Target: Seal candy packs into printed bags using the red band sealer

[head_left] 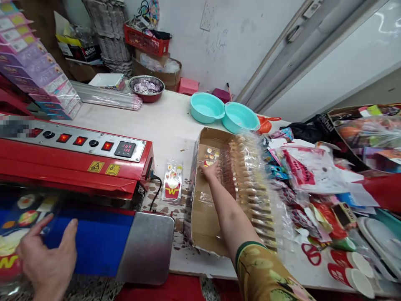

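Head view: a long row of clear packs [250, 188] is already stood on edge along the R side of the cardboard box [203, 217]; the L side is left mostly bare, w/ one flat pack [210, 154] laid near its far end. That pack is touched by the right hand [213, 170] — gripped or merely pressed, can't be told. Left hand [50, 259] is held w/ thumb spread, fingers at a blurred pack [12, 240] over the blue belt [97, 242] of the red machine [62, 159]; grip can't be made out. One loose pack [172, 182] is laid on the table [169, 138], between machine and box. Approx. half the box is judged filled — 2 packs are seen outside it, incl. the belt one.
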Available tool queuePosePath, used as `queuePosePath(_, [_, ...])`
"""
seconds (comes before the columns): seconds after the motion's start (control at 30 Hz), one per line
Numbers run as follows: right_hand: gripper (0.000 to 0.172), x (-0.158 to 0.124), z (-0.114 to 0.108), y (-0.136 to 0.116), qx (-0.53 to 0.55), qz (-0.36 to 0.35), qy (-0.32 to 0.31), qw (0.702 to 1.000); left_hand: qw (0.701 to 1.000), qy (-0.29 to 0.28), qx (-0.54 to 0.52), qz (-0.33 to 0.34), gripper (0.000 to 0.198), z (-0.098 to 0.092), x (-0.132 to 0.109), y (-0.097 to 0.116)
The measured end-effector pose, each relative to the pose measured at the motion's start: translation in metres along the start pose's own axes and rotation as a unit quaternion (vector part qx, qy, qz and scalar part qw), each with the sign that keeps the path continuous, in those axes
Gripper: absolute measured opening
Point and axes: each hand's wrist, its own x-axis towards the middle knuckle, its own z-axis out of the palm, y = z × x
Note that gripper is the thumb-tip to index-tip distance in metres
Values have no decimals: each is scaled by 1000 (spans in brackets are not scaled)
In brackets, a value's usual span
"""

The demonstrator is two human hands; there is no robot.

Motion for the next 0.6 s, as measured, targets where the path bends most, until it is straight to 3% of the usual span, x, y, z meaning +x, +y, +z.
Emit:
queuePosePath(0.07, [120, -7, 1, -1, -8, 17, 9, 1000, 1000, -9, 3, 17, 48, 4, -13, 5])
queuePosePath(0.17, [121, -30, -16, -4, -1, 25, 37, 999, 993, -30, -56, 99, 48, 12, -30, 13])
queuePosePath(0.23, [121, -55, -36, -6, 19, -1, 65, 998, 981, -79, -113, 135, 43, 16, -42, 21])
queuePosePath(0.3, [120, -87, -61, -8, 48, -53, 92, 993, 961, -167, -174, 138, 37, 19, -55, 34])
queuePosePath(0.47, [118, -186, -118, 5, 96, -254, 111, 956, 848, -398, -326, 127, 35, 30, -90, 92])
queuePosePath(0.6, [114, -255, -129, 35, 128, -343, 44, 930, 736, -525, -426, 38, 74, 41, -104, 138])
